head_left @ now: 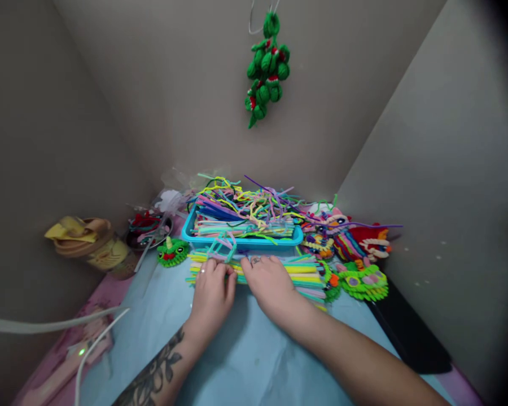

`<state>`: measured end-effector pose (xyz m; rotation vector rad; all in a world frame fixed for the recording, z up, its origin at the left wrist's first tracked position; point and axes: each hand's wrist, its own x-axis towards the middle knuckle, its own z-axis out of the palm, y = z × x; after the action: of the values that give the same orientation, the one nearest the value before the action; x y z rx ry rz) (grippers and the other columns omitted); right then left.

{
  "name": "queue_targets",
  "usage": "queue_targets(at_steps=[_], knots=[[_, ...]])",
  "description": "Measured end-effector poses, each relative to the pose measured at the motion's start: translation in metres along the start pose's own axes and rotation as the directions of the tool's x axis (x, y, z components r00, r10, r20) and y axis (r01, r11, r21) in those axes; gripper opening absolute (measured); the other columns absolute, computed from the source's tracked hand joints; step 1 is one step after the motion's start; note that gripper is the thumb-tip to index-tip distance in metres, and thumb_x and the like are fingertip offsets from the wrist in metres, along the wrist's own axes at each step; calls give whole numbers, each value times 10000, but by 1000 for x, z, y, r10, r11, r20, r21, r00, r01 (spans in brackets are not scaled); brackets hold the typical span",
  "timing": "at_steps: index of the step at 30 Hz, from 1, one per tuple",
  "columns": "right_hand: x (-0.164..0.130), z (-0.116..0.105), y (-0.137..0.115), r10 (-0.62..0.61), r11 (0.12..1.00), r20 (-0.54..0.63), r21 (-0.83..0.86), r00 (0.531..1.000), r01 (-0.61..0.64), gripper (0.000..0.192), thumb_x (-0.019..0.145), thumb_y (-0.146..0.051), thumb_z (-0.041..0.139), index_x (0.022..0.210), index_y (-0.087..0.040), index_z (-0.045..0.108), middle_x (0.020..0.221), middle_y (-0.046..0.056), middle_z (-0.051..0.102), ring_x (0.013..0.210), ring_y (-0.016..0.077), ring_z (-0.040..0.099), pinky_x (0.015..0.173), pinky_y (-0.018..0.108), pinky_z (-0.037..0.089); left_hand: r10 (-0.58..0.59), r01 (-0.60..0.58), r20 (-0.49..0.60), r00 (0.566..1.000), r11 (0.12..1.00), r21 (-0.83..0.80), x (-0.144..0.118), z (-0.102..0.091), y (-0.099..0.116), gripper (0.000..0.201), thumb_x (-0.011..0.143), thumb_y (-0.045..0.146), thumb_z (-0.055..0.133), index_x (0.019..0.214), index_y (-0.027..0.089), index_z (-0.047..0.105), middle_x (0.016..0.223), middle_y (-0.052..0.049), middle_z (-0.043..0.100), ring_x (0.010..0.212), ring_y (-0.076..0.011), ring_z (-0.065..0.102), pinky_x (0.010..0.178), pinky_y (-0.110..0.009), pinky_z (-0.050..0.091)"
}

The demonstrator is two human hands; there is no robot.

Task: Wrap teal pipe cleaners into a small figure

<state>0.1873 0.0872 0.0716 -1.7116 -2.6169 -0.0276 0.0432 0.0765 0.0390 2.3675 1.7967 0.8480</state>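
A row of yellow, teal and lilac pipe cleaners point(305, 273) lies across the table in front of me. Over its left part my left hand point(214, 285) is closed, with thumb and fingers drawn together on pipe cleaners. My right hand point(273, 279) rests on the middle of the row, fingers curled over the stems and fingertips hidden. A bent lilac and teal pipe cleaner piece point(223, 247) rises just beyond my left fingertips. Behind both hands stands a blue tray point(241, 242) heaped with straight and twisted pipe cleaners in many colours.
Green fuzzy creature heads point(172, 252) sit left of the tray; more colourful figures point(355, 242) crowd its right. A beige cup point(104, 248) stands far left, near a pink glue gun point(80, 361) and white cord point(51, 325). A green ornament point(267, 73) hangs above.
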Motion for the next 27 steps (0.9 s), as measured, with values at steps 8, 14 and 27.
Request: queue_targets(at_steps=[8, 14, 27], knots=[[-2, -13, 20, 18, 999, 41, -49, 999, -16, 226, 819, -118, 433, 1028, -175, 496, 879, 116, 651, 808, 235, 623, 657, 309, 387, -33, 95, -141, 990, 879, 466, 23, -26, -50, 195, 829, 277, 428, 801, 150, 574, 845, -120, 548, 856, -259, 509, 707, -333, 375], [-8, -29, 51, 0, 998, 69, -60, 998, 5, 314, 743, -108, 482, 1047, -187, 480, 822, 85, 663, 788, 229, 633, 621, 268, 370, -135, 229, -200, 970, 780, 582, 37, -55, -78, 278, 850, 284, 362, 851, 114, 583, 858, -143, 545, 861, -272, 509, 653, -323, 376], [-18, -40, 109, 77, 997, 197, -28, 977, -72, 396, 698, -154, 549, 1083, -216, 483, 955, 96, 657, 862, 229, 623, 655, 259, 365, -271, 373, -258, 927, 721, 583, 39, -61, -94, 324, 844, 307, 339, 867, 110, 595, 892, -140, 556, 866, -272, 523, 676, -333, 404]])
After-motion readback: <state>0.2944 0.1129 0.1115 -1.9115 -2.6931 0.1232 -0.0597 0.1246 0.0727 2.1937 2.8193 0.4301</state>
